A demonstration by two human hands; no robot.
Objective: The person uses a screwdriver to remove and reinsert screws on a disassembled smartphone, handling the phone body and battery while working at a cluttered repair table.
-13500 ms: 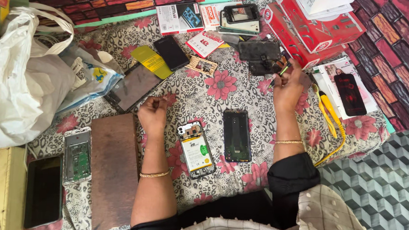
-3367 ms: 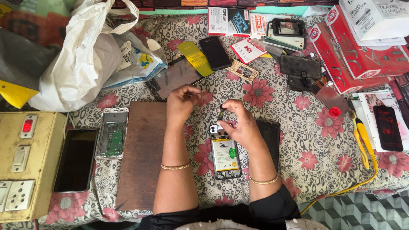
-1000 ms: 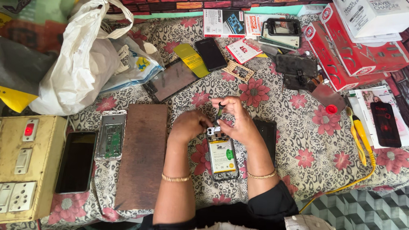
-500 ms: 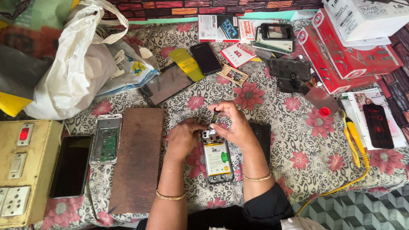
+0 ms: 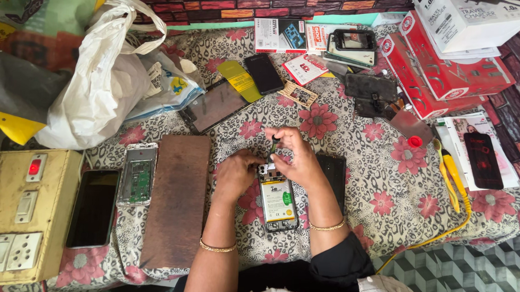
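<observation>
Opened phone (image 5: 278, 200) flat on flowered cloth (image 5: 387, 169), beside wooden board (image 5: 174, 200); left hand (image 5: 234, 175) pressed against its top edge; right hand (image 5: 294, 159) pinching small screwdriver (image 5: 273, 145) upright above it.

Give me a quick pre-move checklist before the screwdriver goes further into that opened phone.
1. Opened phone flat on the flowered cloth: ok.
2. Left hand steadying the phone's top edge: ok, touching it.
3. Right hand has a grip on the small screwdriver, held upright over the phone's top: ok.
4. Tip seated in a screw: cannot tell, fingers hide it.
5. Loose screws near the phone: cannot tell, the pattern is too busy.
6. Space beside the phone: not ok, a dark phone lies right by the right wrist; the wooden board is on the left.
</observation>
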